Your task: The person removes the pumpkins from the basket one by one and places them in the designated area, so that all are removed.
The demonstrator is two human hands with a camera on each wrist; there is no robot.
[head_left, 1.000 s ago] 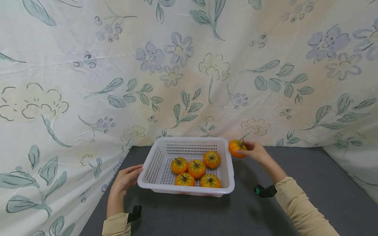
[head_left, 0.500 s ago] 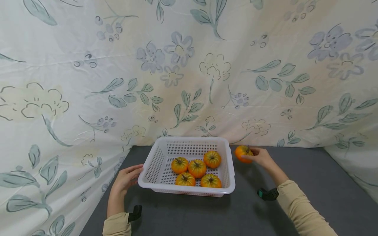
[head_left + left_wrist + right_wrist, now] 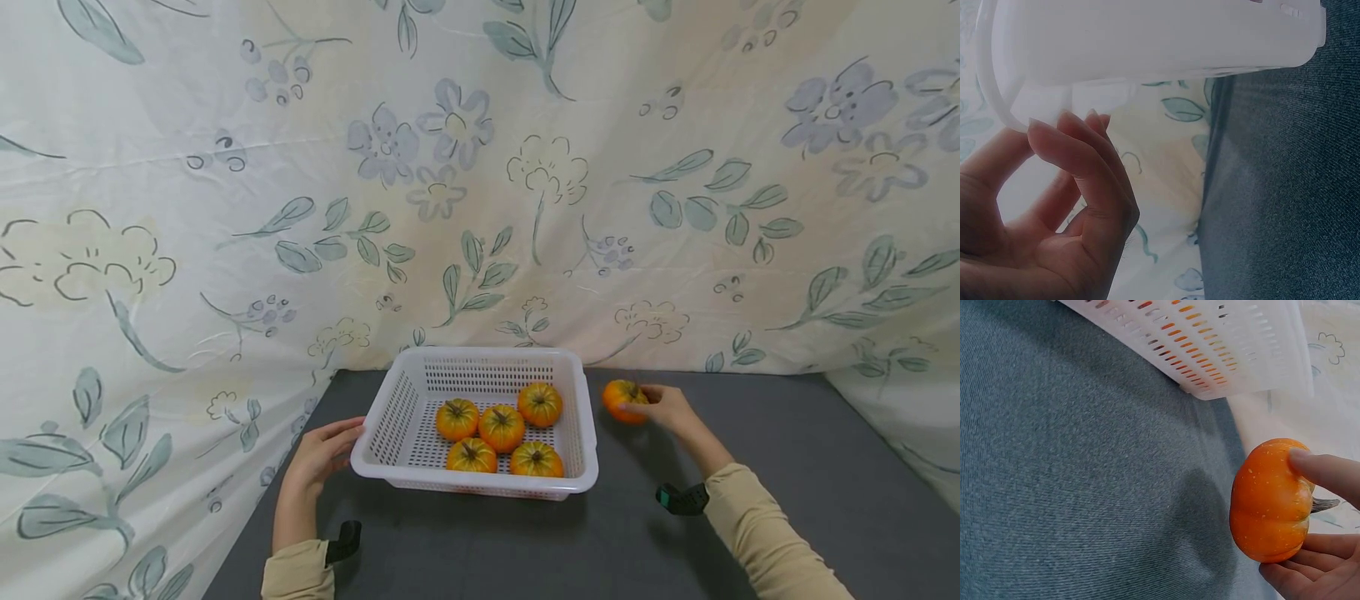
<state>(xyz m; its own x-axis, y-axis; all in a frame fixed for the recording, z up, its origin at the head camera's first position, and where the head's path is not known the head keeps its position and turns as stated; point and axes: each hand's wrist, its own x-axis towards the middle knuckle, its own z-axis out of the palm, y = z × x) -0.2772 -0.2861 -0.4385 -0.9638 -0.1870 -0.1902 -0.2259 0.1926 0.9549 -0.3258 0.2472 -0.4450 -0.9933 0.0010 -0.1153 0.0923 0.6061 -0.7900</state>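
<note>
Sitting in our basket (image 3: 420,476): five pumpkins (image 3: 501,429), orange and yellow, stems upward, gathered from the middle toward the right side.
Their spread: one at the back right, two side by side across the middle, two along the front, their lower edges hidden from us by the front rim.
Basket: white, slotted, upright on our dark table (image 3: 465,542); from the right wrist we see orange through its slots.
Sixth pumpkin (image 3: 1269,500): outside the basket, just beside its right wall and apart from it; we cannot tell whether it touches the table.
Right grip (image 3: 667,408): pinching that sixth pumpkin, thumb on one side near the stem, fingers on the other.
Left grip (image 3: 322,454): fingers bent, fingertips touching the rim at the basket's left end; whether they pinch it, we cannot tell.
Our sleeves (image 3: 765,525): tan.
Cloth (image 3: 465,279): floral, hanging behind the table.
</note>
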